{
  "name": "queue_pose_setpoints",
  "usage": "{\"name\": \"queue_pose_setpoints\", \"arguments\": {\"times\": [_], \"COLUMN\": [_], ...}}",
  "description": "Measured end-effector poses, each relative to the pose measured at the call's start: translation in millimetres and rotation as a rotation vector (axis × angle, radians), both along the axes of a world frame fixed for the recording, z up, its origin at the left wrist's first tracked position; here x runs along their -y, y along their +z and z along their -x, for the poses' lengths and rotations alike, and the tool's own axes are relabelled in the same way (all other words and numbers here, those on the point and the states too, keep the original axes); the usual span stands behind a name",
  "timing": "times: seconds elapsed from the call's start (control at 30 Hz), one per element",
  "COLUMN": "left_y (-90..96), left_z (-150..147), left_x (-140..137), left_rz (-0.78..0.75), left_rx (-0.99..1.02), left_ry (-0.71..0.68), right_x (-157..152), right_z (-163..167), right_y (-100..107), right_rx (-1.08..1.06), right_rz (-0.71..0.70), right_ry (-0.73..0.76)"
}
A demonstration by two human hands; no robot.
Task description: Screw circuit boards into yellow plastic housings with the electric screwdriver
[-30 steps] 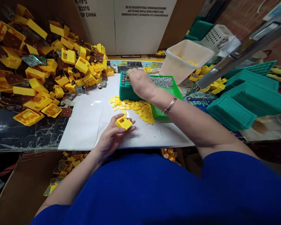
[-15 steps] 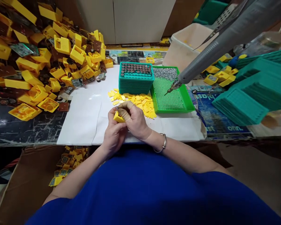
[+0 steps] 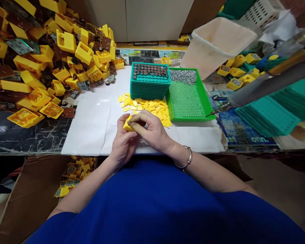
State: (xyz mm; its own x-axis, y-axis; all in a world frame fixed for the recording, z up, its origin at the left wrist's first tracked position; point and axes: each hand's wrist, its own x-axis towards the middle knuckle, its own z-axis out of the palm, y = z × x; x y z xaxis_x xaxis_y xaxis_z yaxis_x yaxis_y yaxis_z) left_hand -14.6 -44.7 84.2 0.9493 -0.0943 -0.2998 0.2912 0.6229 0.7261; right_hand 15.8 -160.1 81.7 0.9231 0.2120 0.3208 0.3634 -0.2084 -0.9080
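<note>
My left hand (image 3: 123, 144) is wrapped round a small yellow plastic case (image 3: 127, 126) above the white sheet. The thumb and forefinger of my right hand (image 3: 152, 130) pinch a small shiny button cell (image 3: 129, 122) against the top of that case. Fingers hide much of both. Just beyond my hands, loose flat yellow covers (image 3: 152, 107) lie in a heap. Behind them stands a stack of teal trays (image 3: 149, 88); the top one holds rows of dark button cells (image 3: 148, 70).
A green tray (image 3: 189, 101) holds small silver screws (image 3: 184, 76) at its back. A grey power screwdriver (image 3: 244, 96) hangs at the right, its bit over the tray's corner. Yellow housings with wires and circuit boards (image 3: 66, 73) pile up left. More teal trays (image 3: 271, 112) lie right.
The screwdriver has swung to the right and down, away from the middle of the green tray. My right hand's fingers have shifted slightly on the yellow case, and more of its top shows.
</note>
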Motion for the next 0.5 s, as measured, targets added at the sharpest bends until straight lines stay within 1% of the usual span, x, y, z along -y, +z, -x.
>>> {"name": "queue_pose_setpoints", "arguments": {"times": [0.13, 0.2, 0.3, 0.4, 0.5], "left_y": [0.4, 1.2, 0.8, -5.6, -17.0], "left_z": [-1.3, -1.9, -2.4, -2.7, -2.2], "left_x": [-0.4, -0.8, -0.7, 0.0, -0.5], "left_rz": [-0.007, -0.007, -0.010, -0.020, -0.105], "left_rx": [0.029, 0.044, 0.061, 0.113, 0.230], "left_ry": [-0.001, -0.005, -0.013, -0.028, -0.044], "right_x": [7.9, 15.3, 27.1, 33.9, 32.8], "right_z": [-2.7, -7.0, -14.3, -18.2, -16.2], "right_y": [1.2, 4.2, 12.0, 19.8, 25.8], "right_rx": [-0.008, 0.035, 0.180, 0.342, 0.462], "right_rz": [-0.049, 0.000, 0.207, 0.429, 0.607], "right_ry": [0.006, 0.025, 0.116, 0.215, 0.231]}}
